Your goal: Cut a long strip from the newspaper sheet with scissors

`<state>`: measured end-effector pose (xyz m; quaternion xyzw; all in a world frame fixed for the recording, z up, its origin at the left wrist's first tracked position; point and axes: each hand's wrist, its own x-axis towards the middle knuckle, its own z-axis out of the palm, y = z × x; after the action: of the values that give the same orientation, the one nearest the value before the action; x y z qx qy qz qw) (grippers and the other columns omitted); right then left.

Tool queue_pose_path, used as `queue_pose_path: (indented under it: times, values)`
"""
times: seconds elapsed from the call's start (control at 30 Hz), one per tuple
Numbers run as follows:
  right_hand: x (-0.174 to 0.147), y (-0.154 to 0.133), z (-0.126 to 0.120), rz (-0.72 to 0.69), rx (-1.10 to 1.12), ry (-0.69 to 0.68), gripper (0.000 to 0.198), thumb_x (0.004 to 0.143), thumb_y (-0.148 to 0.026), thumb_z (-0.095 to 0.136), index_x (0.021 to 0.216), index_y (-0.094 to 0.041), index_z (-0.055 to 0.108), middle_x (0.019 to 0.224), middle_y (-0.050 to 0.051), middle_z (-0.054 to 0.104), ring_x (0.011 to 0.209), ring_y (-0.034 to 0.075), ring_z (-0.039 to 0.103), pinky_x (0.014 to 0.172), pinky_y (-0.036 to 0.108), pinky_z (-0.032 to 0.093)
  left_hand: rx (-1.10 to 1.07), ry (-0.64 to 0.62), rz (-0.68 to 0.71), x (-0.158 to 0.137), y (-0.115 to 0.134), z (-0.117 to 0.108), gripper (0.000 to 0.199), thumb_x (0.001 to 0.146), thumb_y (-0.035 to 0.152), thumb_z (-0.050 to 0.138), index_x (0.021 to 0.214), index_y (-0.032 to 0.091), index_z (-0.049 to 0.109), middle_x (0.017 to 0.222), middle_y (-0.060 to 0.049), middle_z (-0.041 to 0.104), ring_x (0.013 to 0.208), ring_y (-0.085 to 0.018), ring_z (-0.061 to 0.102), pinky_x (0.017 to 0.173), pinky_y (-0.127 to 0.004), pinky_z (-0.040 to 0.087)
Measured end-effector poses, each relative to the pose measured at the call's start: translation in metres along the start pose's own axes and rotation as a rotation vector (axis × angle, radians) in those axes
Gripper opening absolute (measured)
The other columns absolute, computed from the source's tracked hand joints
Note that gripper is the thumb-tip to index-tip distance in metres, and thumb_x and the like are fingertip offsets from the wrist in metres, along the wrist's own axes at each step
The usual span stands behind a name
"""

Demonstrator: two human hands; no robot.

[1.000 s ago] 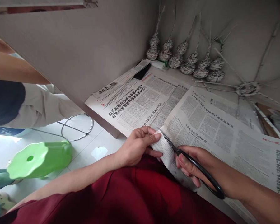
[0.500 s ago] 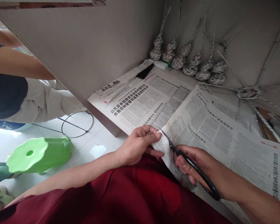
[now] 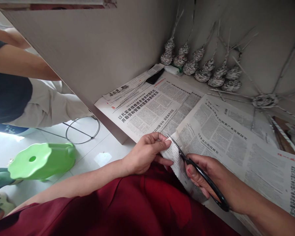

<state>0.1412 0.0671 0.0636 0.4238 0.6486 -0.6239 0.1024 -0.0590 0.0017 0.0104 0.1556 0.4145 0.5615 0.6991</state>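
From the head camera, the left hand [image 3: 147, 154] is pinching the near corner of a newspaper sheet [image 3: 226, 141] between thumb and fingers, grasping the narrow strip of paper that is hanging off the table edge toward the lap. The right hand [image 3: 208, 178] is gripping a pair of black-handled scissors [image 3: 196, 170], its fingers threaded through the loops; the blades are lying nearly closed along the paper, their tips touching the sheet just beside the left thumb. The sheet being cut is lying spread over the right part of the table [image 3: 113, 127], its near edge overhanging onto the red garment [image 3: 137, 206] covering the person's lap.

A second newspaper [image 3: 149, 108] with a bold headline is lying flat to the left of the cut sheet, partly under it. Beyond it, folded papers [image 3: 130, 88] are resting against the grey wall [image 3: 100, 49], with a dark flat object [image 3: 155, 76] just beside them. In the far corner, a row of woven paper cones [image 3: 201, 65] is standing upright, long paper sticks rising from their tops. To the right, a flat woven disc [image 3: 264, 100] with radiating spokes is lying on the table.

On the floor at left, a green plastic stool [image 3: 41, 160] is lying tipped on its side, near a wire ring [image 3: 82, 129]. Another person's arm [image 3: 22, 62] and pale trousers [image 3: 51, 105] are showing at the left edge.
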Motion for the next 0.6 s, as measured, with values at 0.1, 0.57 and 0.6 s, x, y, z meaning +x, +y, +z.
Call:
queue_pose_path:
  times: [0.1, 0.57, 0.6]
  values:
    - [0.0009, 0.0005, 0.0018, 0.0, -0.015, 0.021, 0.042, 0.09, -0.056, 0.065, 0.077, -0.022, 0.045, 0.064, -0.008, 0.041, 0.051, 0.008, 0.038, 0.047, 0.023, 0.032, 0.006, -0.002, 0.0, 0.001, 0.0002, -0.0004, 0.037, 0.07, 0.036, 0.088, 0.08, 0.014, 0.06, 0.067, 0.001, 0.062, 0.06, -0.01, 0.062, 0.055, -0.027, 0.064]
    - [0.003, 0.0014, 0.0007, -0.04, 0.0, 0.065, 0.05, 0.088, -0.062, 0.065, 0.069, -0.023, 0.041, 0.055, -0.009, 0.039, 0.044, 0.007, 0.036, 0.043, 0.023, 0.03, 0.029, 0.022, 0.02, 0.0014, 0.0, -0.0005, 0.037, 0.069, 0.036, 0.089, 0.08, 0.013, 0.061, 0.072, 0.001, 0.059, 0.063, -0.01, 0.06, 0.057, -0.028, 0.064]
    - [0.0037, 0.0018, 0.0007, -0.043, -0.004, 0.066, 0.049, 0.088, -0.061, 0.066, 0.069, -0.023, 0.041, 0.055, -0.009, 0.039, 0.045, 0.007, 0.037, 0.043, 0.022, 0.03, 0.034, 0.025, 0.02, 0.0016, 0.0001, -0.0004, 0.037, 0.069, 0.037, 0.089, 0.08, 0.014, 0.061, 0.072, 0.001, 0.059, 0.064, -0.011, 0.061, 0.057, -0.028, 0.064]
